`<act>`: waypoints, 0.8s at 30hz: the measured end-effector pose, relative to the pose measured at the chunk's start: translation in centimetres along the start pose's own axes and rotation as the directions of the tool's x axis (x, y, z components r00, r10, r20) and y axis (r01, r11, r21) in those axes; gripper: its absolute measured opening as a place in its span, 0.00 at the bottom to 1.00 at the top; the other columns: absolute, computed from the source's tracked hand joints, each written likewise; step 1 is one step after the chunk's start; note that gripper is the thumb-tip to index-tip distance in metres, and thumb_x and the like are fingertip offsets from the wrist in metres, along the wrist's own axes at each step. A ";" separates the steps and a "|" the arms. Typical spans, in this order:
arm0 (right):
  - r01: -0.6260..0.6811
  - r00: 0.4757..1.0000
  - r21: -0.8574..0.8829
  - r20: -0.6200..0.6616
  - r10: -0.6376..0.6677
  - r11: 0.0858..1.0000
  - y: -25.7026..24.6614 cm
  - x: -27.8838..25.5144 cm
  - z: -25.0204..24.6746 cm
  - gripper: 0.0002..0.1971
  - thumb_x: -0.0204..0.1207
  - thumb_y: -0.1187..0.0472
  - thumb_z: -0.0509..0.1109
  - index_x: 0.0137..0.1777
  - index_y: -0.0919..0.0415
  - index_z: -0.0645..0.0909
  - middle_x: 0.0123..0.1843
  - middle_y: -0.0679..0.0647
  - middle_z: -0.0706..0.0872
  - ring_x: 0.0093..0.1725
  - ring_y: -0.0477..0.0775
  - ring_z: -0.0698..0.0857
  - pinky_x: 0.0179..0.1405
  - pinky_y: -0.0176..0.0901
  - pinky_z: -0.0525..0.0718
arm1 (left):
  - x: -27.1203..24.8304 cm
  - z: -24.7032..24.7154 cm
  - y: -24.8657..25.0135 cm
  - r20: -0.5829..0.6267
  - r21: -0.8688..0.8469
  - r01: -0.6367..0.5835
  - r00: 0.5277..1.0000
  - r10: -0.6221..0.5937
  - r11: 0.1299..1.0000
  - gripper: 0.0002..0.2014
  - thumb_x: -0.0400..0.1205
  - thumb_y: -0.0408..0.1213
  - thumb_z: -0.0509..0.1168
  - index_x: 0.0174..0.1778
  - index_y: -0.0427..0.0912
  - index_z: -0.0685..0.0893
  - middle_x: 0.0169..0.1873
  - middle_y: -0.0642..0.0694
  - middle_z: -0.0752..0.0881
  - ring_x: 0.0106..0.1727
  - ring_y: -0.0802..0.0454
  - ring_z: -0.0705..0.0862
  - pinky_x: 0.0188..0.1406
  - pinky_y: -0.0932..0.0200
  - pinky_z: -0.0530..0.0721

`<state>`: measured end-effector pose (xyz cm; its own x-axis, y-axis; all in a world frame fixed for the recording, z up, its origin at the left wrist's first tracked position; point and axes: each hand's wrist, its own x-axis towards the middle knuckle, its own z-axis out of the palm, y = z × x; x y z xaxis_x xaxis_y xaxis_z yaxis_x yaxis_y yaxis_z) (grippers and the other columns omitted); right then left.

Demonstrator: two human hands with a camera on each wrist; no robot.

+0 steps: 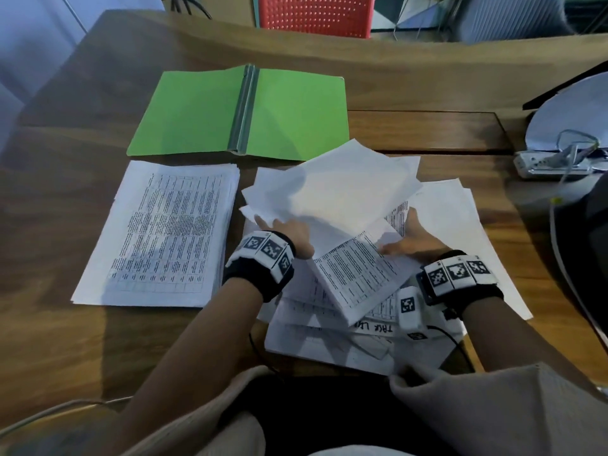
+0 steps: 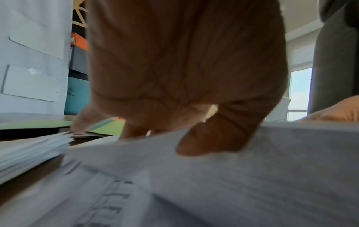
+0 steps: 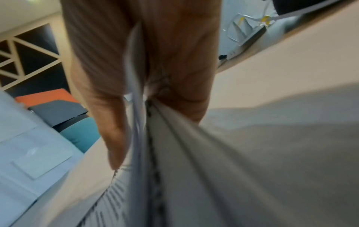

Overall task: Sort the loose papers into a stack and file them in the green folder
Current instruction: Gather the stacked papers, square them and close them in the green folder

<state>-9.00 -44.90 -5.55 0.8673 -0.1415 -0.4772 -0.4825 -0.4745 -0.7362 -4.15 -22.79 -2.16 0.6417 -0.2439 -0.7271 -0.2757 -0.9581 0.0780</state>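
Observation:
The green folder lies open and flat at the back of the desk. In front of it on the left rests a neat stack of printed sheets. To its right sprawls a messy pile of loose papers. Both hands lift a bundle of sheets from that pile. My left hand pinches the bundle's left edge, thumb on top. My right hand holds the right edge, with sheets clamped between thumb and fingers.
The wooden desk has a raised rear ledge. A white power strip with cables sits at the right edge beside a dark rounded object. A red perforated chair stands behind the desk. A cable trails near my lap.

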 end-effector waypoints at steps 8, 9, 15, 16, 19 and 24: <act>0.126 0.971 0.047 -0.210 -0.114 0.991 0.6 -0.2 1.6 0.14 0.72 0.78 0.60 0.58 0.76 0.72 0.58 0.75 0.82 0.56 0.64 0.82 0.50 0.58 0.82 | -0.5 -1.4 1.9 0.186 -0.130 -0.129 0.971 0.152 0.983 0.54 0.72 0.63 0.66 0.83 0.43 0.41 0.84 0.41 0.47 0.84 0.43 0.51 0.82 0.47 0.55; 0.104 0.969 0.022 -0.226 -0.096 0.994 0.9 0.0 2.0 0.13 0.72 0.76 0.62 0.57 0.73 0.75 0.57 0.72 0.84 0.58 0.66 0.83 0.56 0.60 0.82 | 0.2 -0.7 2.1 0.102 -0.128 -0.101 0.988 0.115 0.987 0.58 0.69 0.66 0.68 0.82 0.43 0.40 0.83 0.39 0.45 0.84 0.40 0.49 0.82 0.42 0.54; 0.028 0.998 0.167 -0.057 -0.019 0.986 1.1 -0.2 3.8 0.05 0.79 0.63 0.64 0.45 0.64 0.76 0.37 0.57 0.85 0.43 0.59 0.83 0.39 0.48 0.82 | 2.2 4.0 2.9 -0.154 -0.191 -0.034 0.988 0.004 0.981 0.63 0.68 0.60 0.71 0.80 0.42 0.28 0.80 0.33 0.31 0.82 0.31 0.35 0.79 0.33 0.42; 0.026 0.999 0.208 -0.032 -0.020 0.978 0.9 -0.4 3.8 0.04 0.79 0.63 0.64 0.43 0.60 0.76 0.34 0.51 0.87 0.41 0.58 0.84 0.38 0.46 0.83 | 2.3 4.2 2.9 -0.184 -0.196 -0.042 0.983 0.006 0.980 0.63 0.69 0.60 0.71 0.80 0.41 0.29 0.80 0.32 0.33 0.82 0.32 0.36 0.80 0.34 0.44; 0.078 0.996 0.206 0.016 -0.083 0.976 -0.5 -1.5 3.1 0.10 0.79 0.67 0.63 0.42 0.51 0.76 0.38 0.46 0.86 0.38 0.45 0.88 0.36 0.34 0.87 | 2.4 4.2 3.3 -0.259 -0.216 -0.064 0.966 0.006 0.974 0.59 0.71 0.57 0.70 0.81 0.37 0.33 0.81 0.30 0.40 0.83 0.32 0.43 0.80 0.36 0.52; 0.189 0.976 0.089 0.095 -0.197 0.978 -2.7 -2.6 2.4 0.06 0.79 0.68 0.63 0.49 0.56 0.78 0.43 0.49 0.85 0.43 0.48 0.84 0.43 0.37 0.81 | 1.5 2.9 3.5 -0.298 -0.585 -0.250 0.951 0.082 0.771 0.48 0.79 0.48 0.65 0.82 0.39 0.37 0.83 0.38 0.45 0.84 0.42 0.48 0.80 0.45 0.56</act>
<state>-10.23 -41.21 -3.48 0.9299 0.0376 -0.3659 -0.3188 -0.4137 -0.8528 -6.22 -26.10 -4.97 0.8011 -0.3554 -0.4816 0.0459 -0.7658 0.6414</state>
